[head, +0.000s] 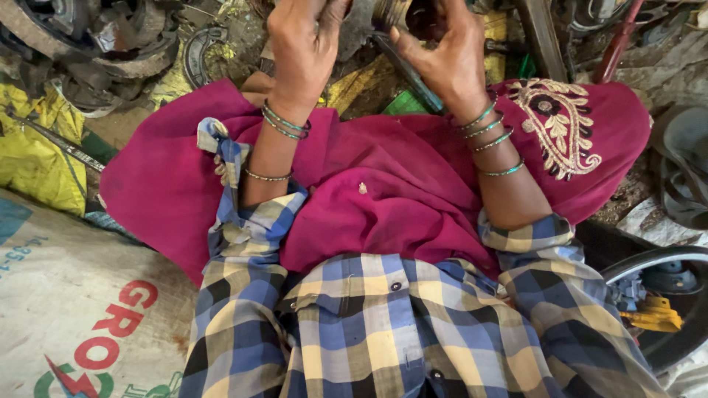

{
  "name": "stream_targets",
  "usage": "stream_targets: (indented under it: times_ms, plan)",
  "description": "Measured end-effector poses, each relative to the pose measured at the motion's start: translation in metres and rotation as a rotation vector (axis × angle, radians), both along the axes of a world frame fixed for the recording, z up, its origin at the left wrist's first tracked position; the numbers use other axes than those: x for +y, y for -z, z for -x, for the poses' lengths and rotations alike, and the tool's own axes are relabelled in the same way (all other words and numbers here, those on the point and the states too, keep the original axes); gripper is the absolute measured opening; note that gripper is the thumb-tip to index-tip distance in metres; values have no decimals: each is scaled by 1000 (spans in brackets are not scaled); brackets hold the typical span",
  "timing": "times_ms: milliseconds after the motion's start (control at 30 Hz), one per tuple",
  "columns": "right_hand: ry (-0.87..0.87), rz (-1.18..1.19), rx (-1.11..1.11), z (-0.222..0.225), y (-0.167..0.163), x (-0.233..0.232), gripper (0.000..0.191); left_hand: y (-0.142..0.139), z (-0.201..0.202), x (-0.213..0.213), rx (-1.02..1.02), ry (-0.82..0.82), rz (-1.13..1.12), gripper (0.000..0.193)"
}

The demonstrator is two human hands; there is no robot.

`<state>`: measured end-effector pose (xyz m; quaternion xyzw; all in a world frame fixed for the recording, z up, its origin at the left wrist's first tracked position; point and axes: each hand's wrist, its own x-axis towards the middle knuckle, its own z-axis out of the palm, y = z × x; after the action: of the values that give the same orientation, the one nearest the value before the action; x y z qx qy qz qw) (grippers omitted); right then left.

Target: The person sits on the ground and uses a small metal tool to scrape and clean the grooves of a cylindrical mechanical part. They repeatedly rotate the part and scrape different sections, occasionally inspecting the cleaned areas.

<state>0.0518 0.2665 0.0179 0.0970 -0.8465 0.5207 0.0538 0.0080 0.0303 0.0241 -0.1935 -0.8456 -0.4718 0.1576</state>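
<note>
My left hand [306,44] and right hand [442,51] both close on a dull round metal part [391,13] above my magenta-draped lap [383,191]. A dark metal rod [405,74] hangs below it; the work looks unfinished.

- Blue, yellow and black checked shirt [383,332] is being worn.
- Magenta cloth [383,184] is being draped over the lap, gold embroidery [557,121] showing.
- Green bangles [490,133] are being worn on both wrists.
- White sack [66,302] is being seen with red and green print.
- Yellow bag [37,155] is being left beside it.
</note>
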Motion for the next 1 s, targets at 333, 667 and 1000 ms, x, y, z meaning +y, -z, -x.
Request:
stream_targets:
  times_ms: [333,667,1000]
  plan:
    - [8,12,0,1,-10,-6,49,29,-2,3,-510,375,-653,17]
    - [102,171,-159,4,2,-1,37,-1,1,6,-299,313,-256,12]
    - [156,1066,-602,2,24,22,30,22,-3,-2,-207,250,-22,16]
